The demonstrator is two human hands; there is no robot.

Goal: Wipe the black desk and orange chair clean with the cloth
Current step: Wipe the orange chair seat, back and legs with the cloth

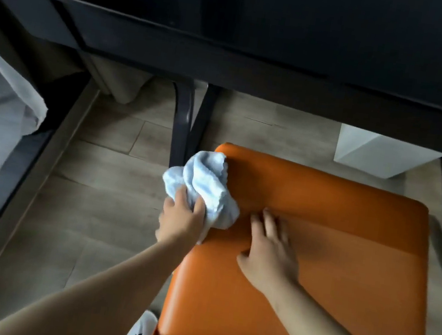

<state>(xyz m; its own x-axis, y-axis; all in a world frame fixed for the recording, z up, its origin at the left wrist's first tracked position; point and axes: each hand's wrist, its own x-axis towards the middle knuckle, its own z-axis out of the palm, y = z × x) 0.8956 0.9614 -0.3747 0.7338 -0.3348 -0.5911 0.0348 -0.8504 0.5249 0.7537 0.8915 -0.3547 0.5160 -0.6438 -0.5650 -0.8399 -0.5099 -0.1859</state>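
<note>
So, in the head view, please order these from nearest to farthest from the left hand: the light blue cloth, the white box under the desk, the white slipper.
1. Light blue cloth: gripped in the left hand.
2. White slipper: on the floor, below the forearm.
3. White box: under the black desk, far right.

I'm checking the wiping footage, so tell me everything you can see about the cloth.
The cloth is pale blue and looks like soft, fluffy terry or microfibre. It is bunched into a loose wad with folds, not spread flat. The left hand grips its near end, fingers curled into the fabric. It lies against the far left edge of the orange chair seat, part of it overhanging the wooden floor. The right hand rests flat on the seat beside it, not touching it.
</note>
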